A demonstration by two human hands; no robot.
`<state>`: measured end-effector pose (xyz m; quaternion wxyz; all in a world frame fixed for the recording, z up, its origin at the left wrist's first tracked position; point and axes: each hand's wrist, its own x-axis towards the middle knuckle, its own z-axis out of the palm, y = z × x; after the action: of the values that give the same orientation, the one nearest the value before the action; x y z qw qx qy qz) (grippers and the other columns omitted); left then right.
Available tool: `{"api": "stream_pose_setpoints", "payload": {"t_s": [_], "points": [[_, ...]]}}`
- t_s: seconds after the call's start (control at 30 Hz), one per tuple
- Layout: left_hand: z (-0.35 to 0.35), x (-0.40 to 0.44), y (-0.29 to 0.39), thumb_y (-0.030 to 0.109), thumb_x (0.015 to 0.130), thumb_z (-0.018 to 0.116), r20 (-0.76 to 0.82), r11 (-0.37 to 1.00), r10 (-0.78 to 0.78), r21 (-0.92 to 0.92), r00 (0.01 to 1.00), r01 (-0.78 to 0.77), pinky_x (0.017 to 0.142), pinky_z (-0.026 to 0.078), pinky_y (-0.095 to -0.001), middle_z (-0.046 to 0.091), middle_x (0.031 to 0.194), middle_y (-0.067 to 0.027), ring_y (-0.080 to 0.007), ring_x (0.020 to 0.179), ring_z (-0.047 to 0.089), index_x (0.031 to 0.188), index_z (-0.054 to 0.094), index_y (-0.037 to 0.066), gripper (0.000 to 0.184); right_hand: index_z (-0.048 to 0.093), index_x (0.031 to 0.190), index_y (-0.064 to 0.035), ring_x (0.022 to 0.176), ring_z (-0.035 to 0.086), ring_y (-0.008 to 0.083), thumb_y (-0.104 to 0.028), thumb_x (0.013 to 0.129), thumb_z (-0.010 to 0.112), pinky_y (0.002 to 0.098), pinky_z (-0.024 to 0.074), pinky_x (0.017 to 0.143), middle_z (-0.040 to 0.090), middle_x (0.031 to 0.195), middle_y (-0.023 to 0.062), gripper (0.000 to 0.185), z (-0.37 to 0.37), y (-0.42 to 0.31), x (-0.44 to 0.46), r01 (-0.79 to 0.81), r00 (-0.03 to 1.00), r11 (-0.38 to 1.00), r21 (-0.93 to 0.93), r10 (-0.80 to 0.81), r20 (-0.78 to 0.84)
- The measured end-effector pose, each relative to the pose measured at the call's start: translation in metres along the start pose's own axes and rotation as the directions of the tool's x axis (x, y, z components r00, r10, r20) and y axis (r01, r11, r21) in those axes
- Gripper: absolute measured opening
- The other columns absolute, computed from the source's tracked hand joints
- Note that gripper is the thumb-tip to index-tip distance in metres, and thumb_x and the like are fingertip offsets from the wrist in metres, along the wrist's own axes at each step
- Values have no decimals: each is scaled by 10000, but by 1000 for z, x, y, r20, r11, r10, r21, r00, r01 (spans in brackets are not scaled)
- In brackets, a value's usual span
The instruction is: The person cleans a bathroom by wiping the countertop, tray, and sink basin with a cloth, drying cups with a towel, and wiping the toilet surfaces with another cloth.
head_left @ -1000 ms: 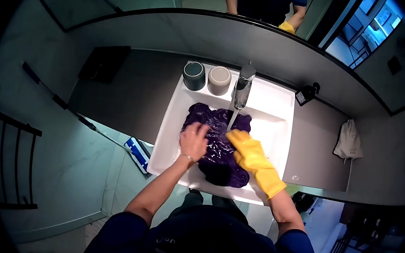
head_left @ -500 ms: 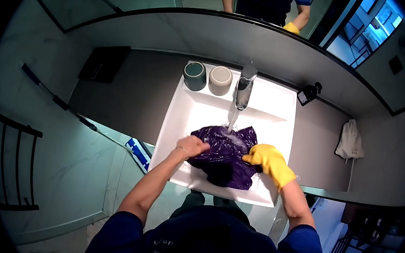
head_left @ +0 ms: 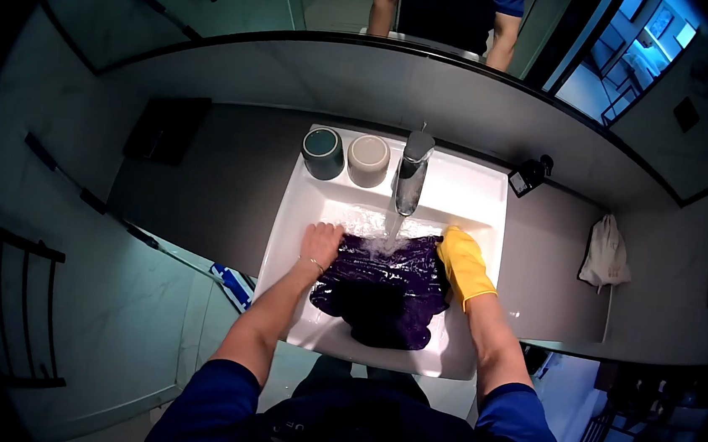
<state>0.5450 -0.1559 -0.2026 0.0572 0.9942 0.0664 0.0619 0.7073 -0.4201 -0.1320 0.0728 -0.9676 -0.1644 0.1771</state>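
Observation:
A soaked, dark purple cloth [head_left: 385, 295] lies spread in the white sink [head_left: 289, 215], its surface shiny with water. Bare, with a thin bracelet at the wrist, my left hand [head_left: 321, 243] grips the cloth's far left corner. My right hand [head_left: 465, 264] wears a yellow rubber glove and is closed on the far right corner, its fingertips partly hidden. Between the hands, water runs from the faucet [head_left: 413, 171] onto the cloth's far edge and splashes there.
A green cup [head_left: 323, 153] and a beige cup [head_left: 368, 161] stand upside down on the sink's back ledge. On the right of the counter [head_left: 548, 263] are a dark bottle [head_left: 530, 177] and a white drawstring pouch [head_left: 607, 253]. A mop [head_left: 142, 236] leans at the left.
Both hands have moved toward the back of the sink, to the cloth's far corners. The bunched cloth is now spread wider and flatter under the running water.

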Motion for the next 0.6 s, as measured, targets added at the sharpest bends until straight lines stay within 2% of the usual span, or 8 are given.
{"api": "stream_pose_setpoints", "payload": {"t_s": [0.07, 0.23, 0.27, 0.3, 0.33, 0.4, 0.47, 0.6], "points": [[1, 23, -16, 97, 808, 548, 128, 995, -65, 81, 990, 55, 658, 478, -418, 613, 811, -77, -265, 787, 619, 927, 546, 108, 120, 628, 1026, -19, 1001, 606, 384, -219, 857, 528, 436, 481, 854, 637, 1031, 240, 279, 5, -1, 13, -36, 999, 999, -22, 36, -16], [-46, 58, -40, 182, 848, 580, -69, 957, -273, -117, 959, 264, 648, 518, -453, 641, 840, -145, -340, 761, 643, 896, 586, 80, 113, 604, 1048, -15, 941, 608, 378, -263, 876, 576, 434, 484, 814, 642, 975, 232, 303, 1, -17, -9, 116, 971, 958, 264, -54, -231], [-58, 57, -44, 200, 854, 586, -121, 947, -296, -171, 948, 273, 658, 516, -456, 641, 845, -146, -347, 773, 640, 901, 593, 78, 131, 608, 1046, -19, 899, 627, 344, -273, 879, 584, 413, 500, 778, 653, 935, 215, 305, 1, -22, -15, 226, 927, 882, 414, -64, -369], [-81, 51, -41, 246, 850, 613, -139, 929, -302, -266, 943, 258, 687, 505, -442, 649, 863, -159, -360, 801, 630, 902, 621, 48, 204, 623, 1085, -54, 744, 632, 227, -206, 887, 596, 327, 520, 671, 655, 932, 134, 251, -20, -34, -24, -30, 993, 749, 662, 98, -65], [-97, 47, -45, 246, 850, 613, -144, 931, -300, -260, 943, 257, 687, 505, -442, 649, 863, -159, -360, 801, 630, 902, 621, 48, 204, 623, 1085, -54, 744, 632, 227, -206, 887, 596, 327, 520, 671, 655, 932, 134, 251, -31, -36, -36, -25, 993, 744, 667, 95, -69], [-128, 38, -54, 200, 818, 647, -69, 811, -150, -579, 986, 83, 702, 499, -367, 659, 838, -154, -306, 774, 641, 931, 661, 52, 187, 636, 1114, -76, 613, 582, 146, -77, 879, 588, 244, 508, 587, 622, 981, 90, 240, -53, -37, -61, 75, 981, 240, 968, 155, -114], [-181, 36, -40, 203, 805, 659, -38, 741, -95, -670, 995, 45, 722, 487, -364, 663, 826, -161, -299, 794, 642, 913, 666, 33, 201, 614, 1187, -110, 670, 577, 100, 13, 860, 578, 192, 489, 561, 595, 1048, 51, 351, -101, -41, -98, 52, 984, 259, 964, 152, -94], [-282, 43, -14, 210, 816, 677, -114, 639, -145, -769, 983, 5, 690, 446, -249, 619, 756, -12, -89, 737, 550, 857, 651, 25, 191, 626, 1065, -66, 785, 582, 120, 38, 808, 609, 220, 482, 592, 602, 1083, 62, 278, -174, -27, -128, 564, 762, 566, 601, -76, -643]]}}
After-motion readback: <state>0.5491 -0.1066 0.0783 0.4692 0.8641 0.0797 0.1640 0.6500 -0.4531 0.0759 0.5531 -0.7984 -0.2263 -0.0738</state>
